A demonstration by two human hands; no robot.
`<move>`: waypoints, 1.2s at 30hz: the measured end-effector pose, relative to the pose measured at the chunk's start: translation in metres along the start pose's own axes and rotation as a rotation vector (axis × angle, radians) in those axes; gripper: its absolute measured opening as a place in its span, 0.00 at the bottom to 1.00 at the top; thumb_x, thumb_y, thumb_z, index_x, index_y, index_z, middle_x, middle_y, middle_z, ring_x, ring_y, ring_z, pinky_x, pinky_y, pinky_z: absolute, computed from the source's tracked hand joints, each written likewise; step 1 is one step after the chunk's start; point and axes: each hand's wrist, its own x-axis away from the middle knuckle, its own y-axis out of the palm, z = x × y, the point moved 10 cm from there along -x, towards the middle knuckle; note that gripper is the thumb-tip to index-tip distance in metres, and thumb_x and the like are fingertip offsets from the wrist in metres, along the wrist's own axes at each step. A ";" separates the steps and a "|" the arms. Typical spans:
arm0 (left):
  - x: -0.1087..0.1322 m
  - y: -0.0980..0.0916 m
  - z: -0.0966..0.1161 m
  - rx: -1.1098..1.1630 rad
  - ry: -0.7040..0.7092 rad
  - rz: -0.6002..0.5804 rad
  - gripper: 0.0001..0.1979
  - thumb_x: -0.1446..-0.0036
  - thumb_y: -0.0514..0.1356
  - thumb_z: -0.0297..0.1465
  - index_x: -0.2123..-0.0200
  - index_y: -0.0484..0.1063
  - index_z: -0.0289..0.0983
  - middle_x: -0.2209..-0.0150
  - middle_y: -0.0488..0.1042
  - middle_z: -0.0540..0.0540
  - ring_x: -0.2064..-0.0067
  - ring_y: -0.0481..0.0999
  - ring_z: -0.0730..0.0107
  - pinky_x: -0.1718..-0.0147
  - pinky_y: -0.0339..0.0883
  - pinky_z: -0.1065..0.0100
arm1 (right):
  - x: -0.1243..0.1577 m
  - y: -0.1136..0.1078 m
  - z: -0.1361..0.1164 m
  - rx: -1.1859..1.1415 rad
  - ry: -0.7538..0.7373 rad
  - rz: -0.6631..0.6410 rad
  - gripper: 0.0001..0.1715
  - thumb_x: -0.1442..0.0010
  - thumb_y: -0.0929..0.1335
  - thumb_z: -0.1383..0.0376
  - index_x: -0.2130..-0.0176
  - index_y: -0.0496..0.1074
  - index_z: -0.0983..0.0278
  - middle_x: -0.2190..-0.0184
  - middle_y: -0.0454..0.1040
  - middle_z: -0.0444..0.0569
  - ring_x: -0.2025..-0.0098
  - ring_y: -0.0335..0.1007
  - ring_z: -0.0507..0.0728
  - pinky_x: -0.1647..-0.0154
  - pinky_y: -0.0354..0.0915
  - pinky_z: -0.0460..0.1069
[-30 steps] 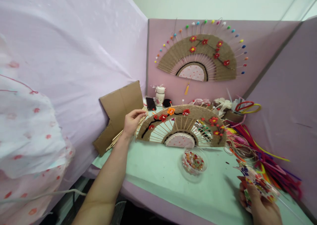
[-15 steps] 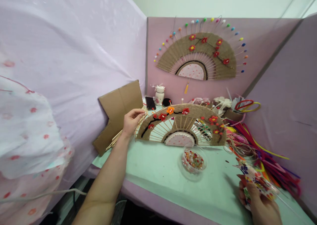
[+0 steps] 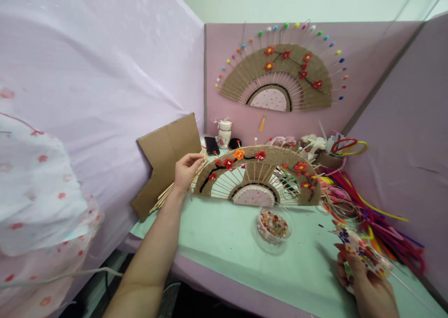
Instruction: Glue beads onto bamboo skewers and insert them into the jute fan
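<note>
A half-round twine fan [image 3: 266, 152] with thin wooden ribs, a black branch and red and orange flowers stands upright on the table. My left hand [image 3: 185, 172] is at its upper left edge, thumb and forefinger pinched together; whatever sits between the fingertips is too small to make out. Low on the right, my right hand [image 3: 373, 290] is wrapped round a flower-patterned hot glue gun [image 3: 364, 252], its nozzle pointing up and left. Short of the fan's base, a clear round tub [image 3: 273, 229] holds many red, orange and clear beads.
Behind hangs a finished-looking fan [image 3: 280, 70] ringed with coloured balls. Cardboard [image 3: 171, 145] and thin sticks [image 3: 163, 199] lean at the left. A white jar [image 3: 224, 133] stands at the back. Scissors [image 3: 349, 146] and colourful pipe cleaners [image 3: 376, 220] are at the right.
The view has shifted very slightly. My left hand stays pinched at the fan's edge, and my right hand keeps hold of the glue gun.
</note>
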 end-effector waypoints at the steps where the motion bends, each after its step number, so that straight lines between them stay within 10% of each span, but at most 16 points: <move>1: 0.000 0.000 0.000 0.006 -0.003 0.003 0.14 0.56 0.71 0.40 0.70 0.79 0.37 0.70 0.80 0.46 0.67 0.77 0.67 0.62 0.71 0.65 | 0.000 0.001 0.000 0.001 0.007 -0.014 0.43 0.53 0.64 0.28 0.64 0.69 0.64 0.78 0.67 0.44 0.78 0.62 0.54 0.79 0.61 0.49; 36: 0.003 0.003 0.012 -0.021 0.112 -0.001 0.10 0.52 0.67 0.39 0.71 0.78 0.37 0.72 0.77 0.48 0.69 0.76 0.71 0.66 0.71 0.69 | -0.001 0.000 -0.003 -0.068 -0.002 0.003 0.44 0.56 0.66 0.28 0.64 0.68 0.64 0.80 0.66 0.43 0.80 0.60 0.52 0.82 0.59 0.48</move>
